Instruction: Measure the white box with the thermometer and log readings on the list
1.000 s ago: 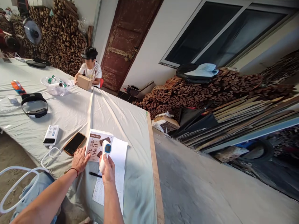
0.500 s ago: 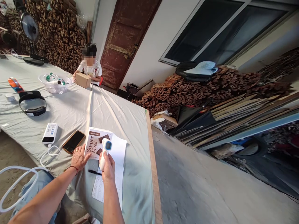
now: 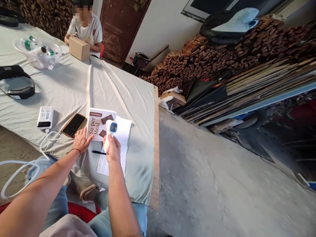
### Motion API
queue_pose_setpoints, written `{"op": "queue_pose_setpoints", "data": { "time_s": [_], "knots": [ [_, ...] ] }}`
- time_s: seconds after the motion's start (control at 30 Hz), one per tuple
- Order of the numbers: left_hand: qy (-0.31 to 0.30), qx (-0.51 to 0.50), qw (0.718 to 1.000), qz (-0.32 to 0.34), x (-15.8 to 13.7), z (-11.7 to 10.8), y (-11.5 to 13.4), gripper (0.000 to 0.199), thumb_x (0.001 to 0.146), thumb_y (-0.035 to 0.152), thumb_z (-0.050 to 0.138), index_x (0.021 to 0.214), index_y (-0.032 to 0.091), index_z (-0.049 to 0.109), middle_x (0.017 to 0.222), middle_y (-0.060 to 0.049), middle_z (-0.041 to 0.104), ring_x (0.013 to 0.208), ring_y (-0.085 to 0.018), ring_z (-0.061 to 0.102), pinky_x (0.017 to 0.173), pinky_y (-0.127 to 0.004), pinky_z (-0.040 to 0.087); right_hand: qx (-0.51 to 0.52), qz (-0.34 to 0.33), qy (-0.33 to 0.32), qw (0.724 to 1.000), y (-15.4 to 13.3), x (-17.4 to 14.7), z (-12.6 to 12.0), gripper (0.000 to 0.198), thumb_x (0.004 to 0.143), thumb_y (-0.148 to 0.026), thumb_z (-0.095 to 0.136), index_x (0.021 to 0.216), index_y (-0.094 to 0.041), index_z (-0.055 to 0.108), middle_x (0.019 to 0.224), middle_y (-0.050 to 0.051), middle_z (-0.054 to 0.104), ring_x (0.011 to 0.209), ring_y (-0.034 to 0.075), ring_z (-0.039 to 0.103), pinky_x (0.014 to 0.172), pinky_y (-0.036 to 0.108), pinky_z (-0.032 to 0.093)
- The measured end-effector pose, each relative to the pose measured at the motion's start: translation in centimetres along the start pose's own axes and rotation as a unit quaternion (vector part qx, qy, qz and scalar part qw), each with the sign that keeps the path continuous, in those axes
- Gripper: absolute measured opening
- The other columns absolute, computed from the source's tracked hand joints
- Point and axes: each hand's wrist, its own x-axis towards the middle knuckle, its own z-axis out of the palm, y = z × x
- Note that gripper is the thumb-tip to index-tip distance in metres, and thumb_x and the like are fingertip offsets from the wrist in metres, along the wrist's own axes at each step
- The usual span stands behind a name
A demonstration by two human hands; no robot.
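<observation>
My right hand [image 3: 113, 148] is wrapped round the handle of a white infrared thermometer [image 3: 107, 140], whose blue-rimmed screen faces me. The thermometer is over the lower right part of a "Su-per Meal" box or booklet [image 3: 95, 123]; I cannot tell which. My left hand [image 3: 81, 140] lies with fingers stretched out, its thumb at the lower left edge of that printed item. Under the thermometer are white sheets of paper [image 3: 124, 130], one with handwriting, and a black pen [image 3: 98, 152]. A phone [image 3: 74, 125] lies face up just beyond my left fingers.
A white power bank [image 3: 45, 117] with a white cable [image 3: 44, 148] lies at the left. Farther off are a black headset [image 3: 17, 82], a clear basin [image 3: 37, 61] of bottles and a cardboard box [image 3: 79, 48] before a seated person [image 3: 86, 29]. The table edge [image 3: 156, 148] is at the right.
The view has tipped downward, so the table things sit higher in the picture and my legs show. Both hands keep about the same place on the table; the thermometer stays in my right hand.
</observation>
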Motion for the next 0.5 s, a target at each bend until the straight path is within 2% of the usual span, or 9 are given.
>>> {"op": "queue_pose_setpoints", "data": {
  "time_s": [0.2,0.5],
  "knots": [
    [0.007,0.0,1.0,-0.005,0.2,0.0,0.2,0.071,0.095,0.059,0.032,0.146,0.009,0.037,0.129,-0.019,0.057,0.121,-0.035,0.048,0.1,-0.046,0.039,-0.025,-0.009,-0.006,1.0,-0.5,-1.1,-1.5,0.044,0.071,-0.059,0.071,0.066,-0.017,0.058,0.059,-0.002,0.052,0.057,0.009,0.044,0.054,0.024,0.034],
    [0.003,0.001,1.0,0.0,0.4,-0.5,0.6,0.068,0.095,0.054,0.034,0.144,0.007,0.039,0.128,-0.02,0.057,0.12,-0.036,0.049,0.1,-0.047,0.038,-0.088,-0.003,0.09,0.992,-0.5,-2.5,-6.2,0.045,0.068,-0.061,0.069,0.07,-0.018,0.057,0.062,-0.003,0.05,0.06,0.01,0.043,0.055,0.024,0.033]
  ]
}}
